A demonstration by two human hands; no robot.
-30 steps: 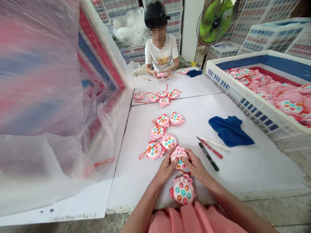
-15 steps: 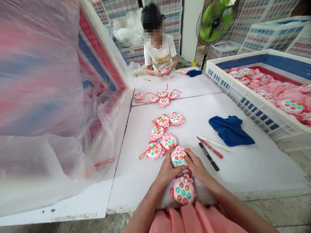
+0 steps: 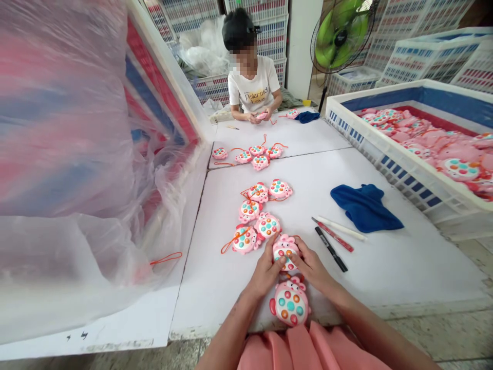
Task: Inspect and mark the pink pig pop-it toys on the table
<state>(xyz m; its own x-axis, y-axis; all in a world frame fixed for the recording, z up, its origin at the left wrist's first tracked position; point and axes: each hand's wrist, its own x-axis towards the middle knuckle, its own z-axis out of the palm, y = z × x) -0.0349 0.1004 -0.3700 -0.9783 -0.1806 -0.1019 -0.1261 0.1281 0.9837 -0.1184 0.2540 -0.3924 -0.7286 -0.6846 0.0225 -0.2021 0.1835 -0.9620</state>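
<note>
Between my two hands I grip a pink rabbit-shaped button toy (image 3: pixel 285 247), ears pointing away from me, its coloured round buttons facing up. My left hand (image 3: pixel 267 268) wraps its left side, thumb on the face of the toy. On the other side my right hand (image 3: pixel 311 266) closes round it, thumb also over the buttons. A second rabbit toy (image 3: pixel 290 302) lies face up by the table's near edge, just below my hands. Beyond my left hand several similar toys (image 3: pixel 267 225) with orange cord loops lie clustered on the white table (image 3: pixel 215 288).
Right of my hands lie a black marker (image 3: pixel 331 249), a red pen-like tool (image 3: pixel 335 235), a white stick (image 3: pixel 342 227) and a blue cloth (image 3: pixel 364 205). A crate (image 3: pixel 385 159) of toys stands right. Plastic sheeting (image 3: pixel 96 246) covers the left. A co-worker (image 3: pixel 252 85) sits opposite.
The toy in my hands has shifted slightly right and towards me. My left thumb has moved up onto its buttons, and my right thumb lies lower on them. The loose toys stay put.
</note>
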